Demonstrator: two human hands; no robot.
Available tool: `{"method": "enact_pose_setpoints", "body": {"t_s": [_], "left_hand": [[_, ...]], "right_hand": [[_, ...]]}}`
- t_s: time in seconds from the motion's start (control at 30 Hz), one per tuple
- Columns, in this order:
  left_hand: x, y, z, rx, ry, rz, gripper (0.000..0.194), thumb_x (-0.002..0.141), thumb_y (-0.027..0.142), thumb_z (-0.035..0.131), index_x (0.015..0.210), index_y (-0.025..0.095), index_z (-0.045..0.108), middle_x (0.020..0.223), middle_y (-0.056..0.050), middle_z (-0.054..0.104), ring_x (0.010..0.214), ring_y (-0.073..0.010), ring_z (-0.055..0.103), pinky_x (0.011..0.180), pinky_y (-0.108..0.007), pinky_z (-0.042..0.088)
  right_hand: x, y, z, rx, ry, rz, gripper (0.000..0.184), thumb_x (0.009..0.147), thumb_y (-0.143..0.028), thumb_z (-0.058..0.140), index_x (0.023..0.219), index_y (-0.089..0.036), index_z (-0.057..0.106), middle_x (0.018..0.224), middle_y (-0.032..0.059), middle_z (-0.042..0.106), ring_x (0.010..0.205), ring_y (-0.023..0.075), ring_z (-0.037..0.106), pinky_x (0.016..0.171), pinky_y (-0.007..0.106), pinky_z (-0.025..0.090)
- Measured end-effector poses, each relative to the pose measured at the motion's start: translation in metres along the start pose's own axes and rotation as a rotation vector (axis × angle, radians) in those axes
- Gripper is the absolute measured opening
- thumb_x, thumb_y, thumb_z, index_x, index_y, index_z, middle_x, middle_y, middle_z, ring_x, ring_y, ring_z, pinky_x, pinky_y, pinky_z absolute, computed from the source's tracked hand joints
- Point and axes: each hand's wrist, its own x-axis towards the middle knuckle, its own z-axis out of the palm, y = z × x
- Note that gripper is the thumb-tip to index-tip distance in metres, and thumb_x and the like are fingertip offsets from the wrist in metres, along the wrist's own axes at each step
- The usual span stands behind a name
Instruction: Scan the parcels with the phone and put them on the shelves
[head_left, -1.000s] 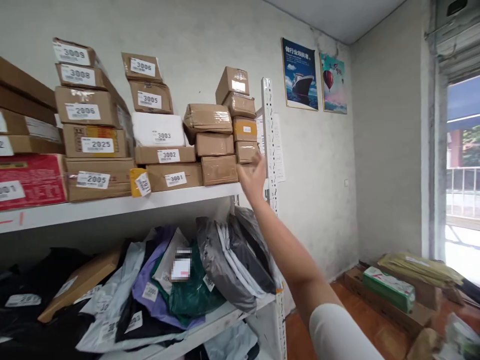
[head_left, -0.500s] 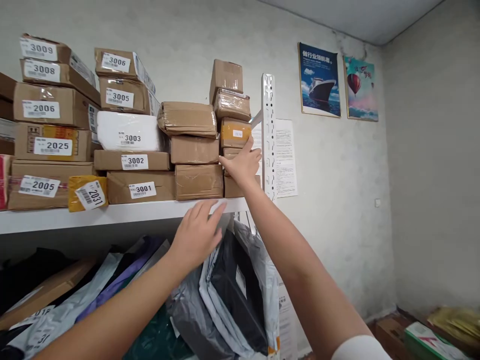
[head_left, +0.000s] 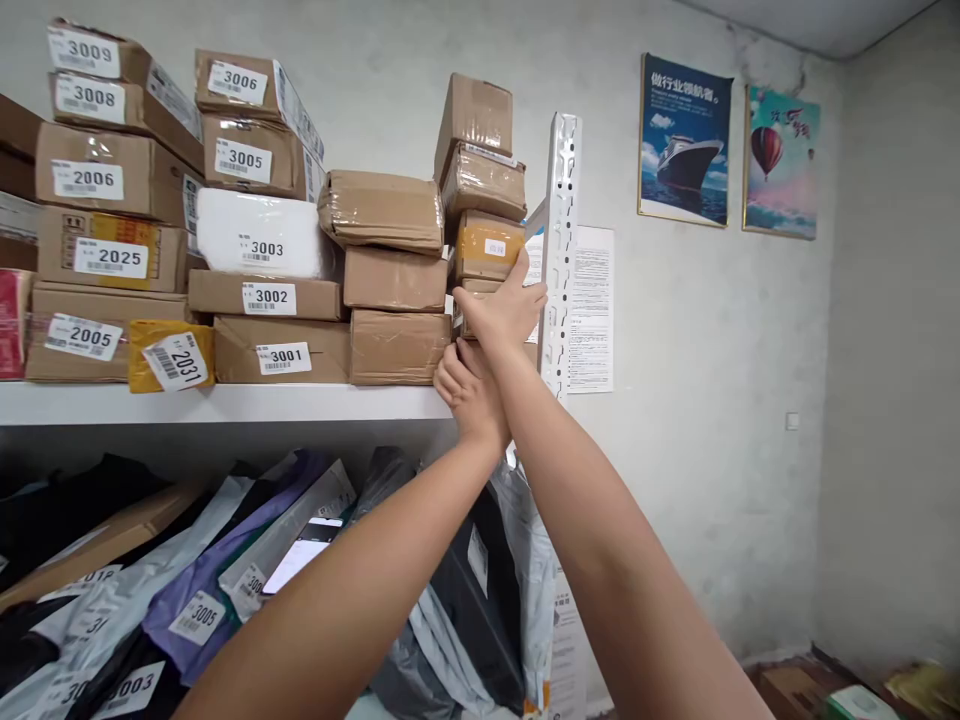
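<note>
My right hand (head_left: 504, 310) is spread across the front of the rightmost stack of parcels. Its thumb reaches the stack's left edge, and a finger points up at a yellow-taped box (head_left: 489, 243). Just below, my left hand (head_left: 474, 392) has its fingers curled at the bottom cardboard box, which is mostly hidden behind it. My right wrist crosses in front of the left hand. Above the yellow-taped box lie a tape-wrapped carton (head_left: 486, 182) and a taller brown carton (head_left: 478, 112). To the left stands a stack of plain cartons (head_left: 397, 346).
Numbered parcels fill the white shelf (head_left: 315, 402) leftward. A perforated white post (head_left: 559, 260) rises close to my right hand. Below the shelf are soft mailing bags (head_left: 195, 600) and a lit phone (head_left: 301, 555). Posters (head_left: 685, 140) hang on the wall.
My left hand has moved up and right from the shelf edge to the bottom of the rightmost stack. My right hand keeps its place on the boxes. The view has shifted slightly.
</note>
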Motion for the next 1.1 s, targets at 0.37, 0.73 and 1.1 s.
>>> {"method": "enact_pose_setpoints", "body": {"t_s": [0.37, 0.73, 1.1], "left_hand": [[0.024, -0.023, -0.019, 0.087, -0.137, 0.396, 0.056, 0.081, 0.011, 0.055, 0.135, 0.003, 0.042, 0.139, -0.021, 0.048, 0.117, -0.036, 0.047, 0.096, -0.051, 0.04], [0.056, -0.033, -0.035, 0.224, -0.17, 0.573, 0.055, 0.057, 0.009, 0.069, 0.11, 0.01, 0.052, 0.117, -0.014, 0.054, 0.107, -0.0313, 0.046, 0.092, -0.043, 0.039], [0.053, -0.035, -0.045, 0.019, -0.212, 0.632, 0.05, 0.059, 0.012, 0.066, 0.103, 0.017, 0.042, 0.116, -0.013, 0.052, 0.108, -0.0302, 0.048, 0.088, -0.041, 0.045]], "right_hand": [[0.012, 0.012, -0.011, -0.027, -0.024, -0.038, 0.097, 0.062, -0.052, 0.076, 0.145, -0.024, 0.035, 0.106, 0.0118, 0.042, 0.099, 0.0347, 0.044, 0.085, 0.044, 0.041], [0.013, 0.014, -0.012, 0.004, -0.042, 0.037, 0.096, 0.062, -0.052, 0.074, 0.148, -0.03, 0.035, 0.105, 0.0109, 0.043, 0.099, 0.0362, 0.045, 0.086, 0.046, 0.04], [0.017, 0.017, -0.018, 0.005, -0.043, 0.037, 0.097, 0.061, -0.052, 0.073, 0.148, -0.031, 0.033, 0.105, 0.0099, 0.041, 0.101, 0.0367, 0.044, 0.09, 0.047, 0.04]]}}
